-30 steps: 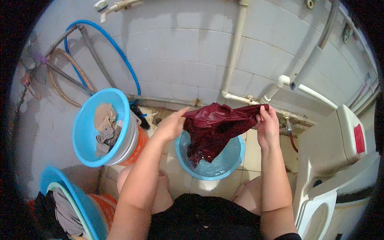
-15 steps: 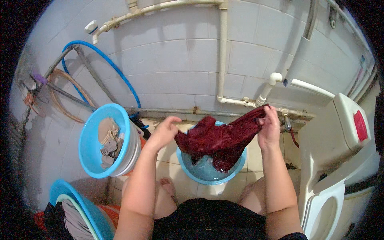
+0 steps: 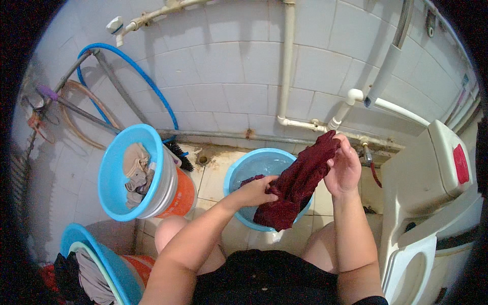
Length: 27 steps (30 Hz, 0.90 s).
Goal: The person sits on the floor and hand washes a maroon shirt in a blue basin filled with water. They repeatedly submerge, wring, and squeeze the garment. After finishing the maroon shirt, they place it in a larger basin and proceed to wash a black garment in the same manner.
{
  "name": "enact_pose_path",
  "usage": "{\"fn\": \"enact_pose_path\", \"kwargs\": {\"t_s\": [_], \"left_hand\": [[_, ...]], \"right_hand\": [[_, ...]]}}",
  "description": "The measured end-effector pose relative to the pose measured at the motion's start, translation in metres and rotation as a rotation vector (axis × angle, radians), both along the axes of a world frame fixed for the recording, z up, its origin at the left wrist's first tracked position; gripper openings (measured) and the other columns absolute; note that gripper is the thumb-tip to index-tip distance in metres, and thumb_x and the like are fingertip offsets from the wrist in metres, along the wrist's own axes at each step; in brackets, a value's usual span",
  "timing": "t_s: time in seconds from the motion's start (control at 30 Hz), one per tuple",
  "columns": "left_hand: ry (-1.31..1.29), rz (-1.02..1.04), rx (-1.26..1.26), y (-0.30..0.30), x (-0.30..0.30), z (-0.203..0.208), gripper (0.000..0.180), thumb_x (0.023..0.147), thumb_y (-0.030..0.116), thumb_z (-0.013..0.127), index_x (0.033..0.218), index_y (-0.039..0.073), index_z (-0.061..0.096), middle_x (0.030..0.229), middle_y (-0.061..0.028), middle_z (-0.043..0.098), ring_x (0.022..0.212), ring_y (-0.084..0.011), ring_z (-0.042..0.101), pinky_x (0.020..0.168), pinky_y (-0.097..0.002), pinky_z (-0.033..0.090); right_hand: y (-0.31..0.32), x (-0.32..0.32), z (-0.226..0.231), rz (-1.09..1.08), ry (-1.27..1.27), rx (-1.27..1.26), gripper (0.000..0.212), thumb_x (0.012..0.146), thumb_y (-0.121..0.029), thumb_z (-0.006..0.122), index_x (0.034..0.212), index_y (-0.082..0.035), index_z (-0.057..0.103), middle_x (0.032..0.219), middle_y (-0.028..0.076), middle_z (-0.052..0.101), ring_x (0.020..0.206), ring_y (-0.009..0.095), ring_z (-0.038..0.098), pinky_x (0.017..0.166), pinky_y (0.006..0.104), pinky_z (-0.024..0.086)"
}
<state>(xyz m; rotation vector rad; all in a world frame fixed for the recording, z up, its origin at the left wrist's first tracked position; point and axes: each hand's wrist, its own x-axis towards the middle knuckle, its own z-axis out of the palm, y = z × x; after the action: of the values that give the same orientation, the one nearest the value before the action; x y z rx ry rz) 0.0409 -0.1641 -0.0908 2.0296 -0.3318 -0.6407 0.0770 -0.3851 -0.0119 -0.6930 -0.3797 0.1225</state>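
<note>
A wet, dark red garment [image 3: 300,179] hangs bunched between my two hands, over the right side of a blue basin [image 3: 237,170] with water in it. My right hand [image 3: 344,163] grips its upper end, thumb and fingers closed on the cloth. Lower down, my left hand [image 3: 255,192] pinches the garment's left edge above the basin. A bit of dark red cloth [image 3: 252,179] shows at the water behind my left hand; whether it belongs to the same garment I cannot tell.
At left, a blue basin [image 3: 108,188] with light clothes sits on an orange and white bucket [image 3: 179,195]. Another blue tub [image 3: 84,234] with dark and grey cloth stands nearer. A toilet [image 3: 406,203] is at right. Pipes [image 3: 286,71] and a blue hose [image 3: 147,76] line the wall.
My left hand has moved right and down to a lower part of the garment. The garment, spread wide before, now hangs bunched and more upright, uncovering the basin's water. My right hand barely moved.
</note>
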Motion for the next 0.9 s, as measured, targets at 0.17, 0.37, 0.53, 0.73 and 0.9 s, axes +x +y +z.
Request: {"fn": "enact_pose_path", "kwargs": {"t_s": [0.17, 0.37, 0.53, 0.73, 0.9], "left_hand": [[-0.205, 0.078, 0.284, 0.021, 0.025, -0.009, 0.028, 0.077, 0.016, 0.05, 0.099, 0.004, 0.063, 0.088, -0.0144, 0.066, 0.082, -0.0252, 0.063, 0.076, -0.0341, 0.048], [-0.663, 0.741, 0.022, 0.08, 0.043, 0.038, 0.024, 0.079, 0.015, 0.043, 0.08, 0.0, 0.062, 0.083, -0.0129, 0.059, 0.075, -0.0264, 0.056, 0.07, -0.0352, 0.045], [-0.071, 0.899, -1.059, 0.095, 0.036, 0.059, 0.014, 0.082, 0.009, 0.041, 0.082, 0.004, 0.054, 0.081, -0.0059, 0.056, 0.075, -0.0198, 0.054, 0.07, -0.0313, 0.045], [-0.046, 1.014, -1.343, 0.093, 0.027, 0.083, 0.015, 0.083, 0.014, 0.041, 0.087, 0.006, 0.054, 0.09, -0.0103, 0.058, 0.074, -0.0204, 0.053, 0.071, -0.0341, 0.047], [-0.293, 0.469, -0.745, 0.045, 0.019, 0.078, 0.057, 0.08, 0.009, 0.047, 0.134, 0.005, 0.03, 0.124, -0.0149, 0.048, 0.078, -0.0161, 0.055, 0.069, -0.0307, 0.047]], "right_hand": [[-0.029, 0.022, -0.01, -0.255, 0.178, 0.077, 0.019, 0.088, -0.023, 0.049, 0.092, -0.008, 0.059, 0.091, 0.004, 0.063, 0.08, 0.016, 0.057, 0.069, 0.0278, 0.044], [-0.044, 0.031, -0.012, -0.539, 0.353, -0.05, 0.012, 0.087, -0.02, 0.054, 0.089, -0.009, 0.059, 0.088, 0.001, 0.061, 0.079, 0.013, 0.056, 0.069, 0.0264, 0.043], [-0.033, 0.028, -0.02, -0.389, 0.171, -0.337, 0.016, 0.086, -0.016, 0.055, 0.095, -0.005, 0.061, 0.091, 0.0, 0.06, 0.081, 0.01, 0.05, 0.073, 0.0227, 0.035], [-0.024, 0.032, -0.022, -0.317, 0.206, -0.286, 0.02, 0.085, -0.016, 0.055, 0.097, -0.002, 0.062, 0.095, 0.003, 0.061, 0.086, 0.012, 0.051, 0.08, 0.0249, 0.037], [0.015, 0.026, -0.026, -0.163, 0.105, -0.212, 0.022, 0.086, -0.016, 0.053, 0.1, 0.0, 0.062, 0.096, 0.004, 0.06, 0.089, 0.013, 0.051, 0.082, 0.0252, 0.038]]}}
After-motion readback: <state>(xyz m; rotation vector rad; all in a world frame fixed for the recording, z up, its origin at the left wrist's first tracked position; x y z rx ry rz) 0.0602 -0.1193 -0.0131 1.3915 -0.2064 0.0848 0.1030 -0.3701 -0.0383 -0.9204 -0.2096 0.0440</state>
